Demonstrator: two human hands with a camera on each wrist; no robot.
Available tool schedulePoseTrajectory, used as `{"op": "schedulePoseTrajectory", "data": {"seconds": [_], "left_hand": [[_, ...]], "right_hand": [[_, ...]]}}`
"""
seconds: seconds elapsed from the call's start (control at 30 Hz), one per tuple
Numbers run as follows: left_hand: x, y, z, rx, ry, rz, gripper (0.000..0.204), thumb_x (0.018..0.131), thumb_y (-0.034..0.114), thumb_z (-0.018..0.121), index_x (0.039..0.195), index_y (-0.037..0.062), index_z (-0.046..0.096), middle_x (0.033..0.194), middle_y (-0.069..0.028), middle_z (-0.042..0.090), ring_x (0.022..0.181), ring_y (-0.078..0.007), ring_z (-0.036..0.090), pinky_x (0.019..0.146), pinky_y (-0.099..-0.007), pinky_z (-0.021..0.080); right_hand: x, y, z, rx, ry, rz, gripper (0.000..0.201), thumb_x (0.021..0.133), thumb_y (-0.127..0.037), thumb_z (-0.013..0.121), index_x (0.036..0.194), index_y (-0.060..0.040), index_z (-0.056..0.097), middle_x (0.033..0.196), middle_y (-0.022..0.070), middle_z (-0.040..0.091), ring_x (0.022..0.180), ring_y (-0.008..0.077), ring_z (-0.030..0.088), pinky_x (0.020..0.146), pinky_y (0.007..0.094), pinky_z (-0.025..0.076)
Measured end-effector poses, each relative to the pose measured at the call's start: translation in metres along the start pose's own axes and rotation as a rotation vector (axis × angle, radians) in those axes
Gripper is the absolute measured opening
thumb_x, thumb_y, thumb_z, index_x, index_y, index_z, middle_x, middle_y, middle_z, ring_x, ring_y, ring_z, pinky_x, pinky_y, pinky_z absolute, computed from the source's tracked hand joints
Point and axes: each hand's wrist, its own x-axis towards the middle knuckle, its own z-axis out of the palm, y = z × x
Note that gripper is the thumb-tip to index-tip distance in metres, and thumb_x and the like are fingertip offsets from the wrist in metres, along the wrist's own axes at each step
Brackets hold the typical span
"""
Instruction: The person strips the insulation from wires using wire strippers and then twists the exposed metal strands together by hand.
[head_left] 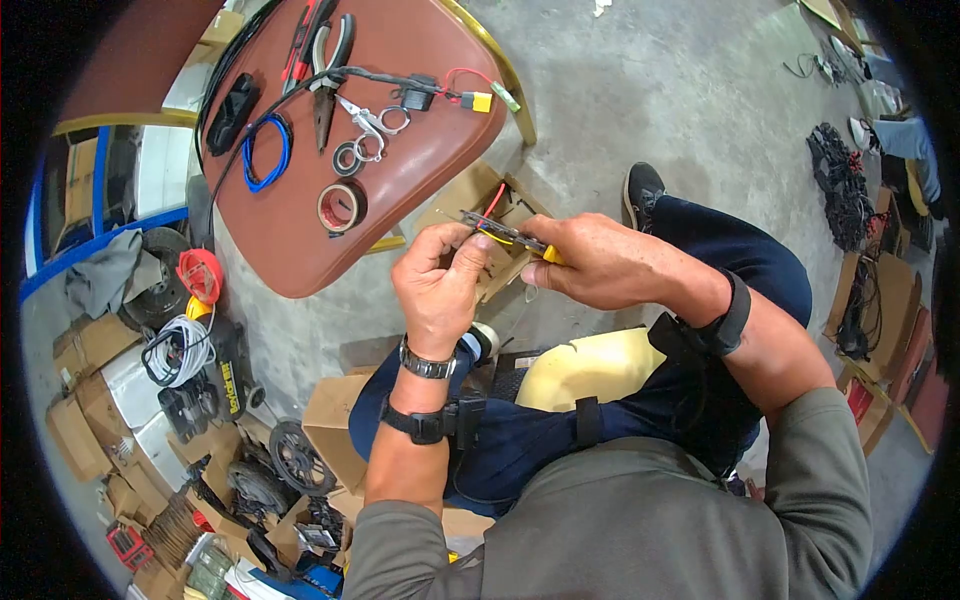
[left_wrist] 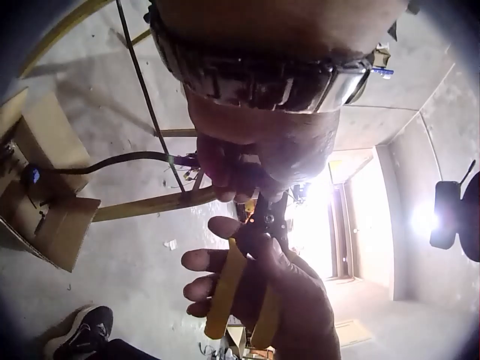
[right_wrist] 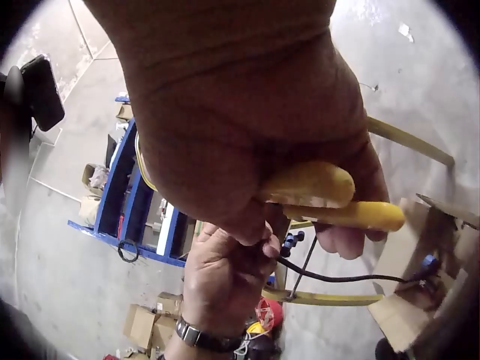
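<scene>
My right hand grips a pair of wire strippers with dark flat jaws and yellow handles. The handles stand slightly apart between thumb and fingers in the left wrist view. My left hand pinches the end of a cable, thumb against forefinger, right at the tool's jaws. Thin red wire and yellow wire show there. From the left hand a black cable runs toward an open cardboard box on the floor. Fingers hide the exact spot where the jaws meet the wires.
A brown-topped chair stands in front, bearing pliers, scissors, a tape roll, a blue wire coil and a cable with a yellow connector. The cardboard box is below my hands. Clutter lines the left.
</scene>
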Motion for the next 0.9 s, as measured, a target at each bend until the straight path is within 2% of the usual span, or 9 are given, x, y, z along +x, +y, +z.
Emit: {"op": "schedulePoseTrajectory", "data": {"seconds": [0.07,0.37,0.57,0.9], "left_hand": [[-0.0004,0.0005,-0.002,0.023,-0.02,-0.016,0.011,0.093,0.007,0.071,0.097,-0.0006,0.065,0.083,-0.0055,0.07,0.072,-0.0089,0.064,0.06,-0.0215,0.048],[-0.0005,0.0011,-0.0023,-0.004,-0.019,-0.056,0.011,0.092,0.008,0.072,0.097,0.0,0.065,0.082,-0.0059,0.071,0.07,-0.0094,0.064,0.058,-0.021,0.047],[0.0,-0.0047,-0.0045,-0.022,-0.017,-0.021,0.011,0.093,0.008,0.072,0.096,0.0009,0.065,0.081,-0.0047,0.07,0.069,-0.0087,0.063,0.056,-0.021,0.046],[-0.0008,-0.003,-0.0045,-0.014,-0.019,-0.017,0.009,0.094,0.008,0.071,0.097,0.0019,0.065,0.08,-0.0028,0.069,0.069,-0.0079,0.062,0.057,-0.0205,0.047]], "right_hand": [[0.001,-0.0012,0.0002,0.0,-0.011,0.014,0.041,0.096,-0.031,0.061,0.119,0.0028,0.058,0.094,0.0288,0.067,0.096,0.047,0.064,0.083,0.0518,0.05],[0.0043,-0.0011,0.003,0.026,-0.009,-0.008,0.046,0.096,-0.034,0.061,0.123,0.0039,0.056,0.099,0.0299,0.067,0.1,0.0468,0.064,0.085,0.0512,0.049],[0.0058,-0.0045,0.0012,0.073,-0.035,0.013,0.047,0.096,-0.034,0.061,0.123,0.0042,0.056,0.097,0.0297,0.067,0.097,0.0464,0.065,0.083,0.0503,0.05],[0.0063,-0.004,0.0033,0.047,0.0,-0.024,0.041,0.096,-0.031,0.062,0.117,0.0035,0.057,0.093,0.0288,0.067,0.095,0.0473,0.065,0.08,0.0515,0.05]]}}
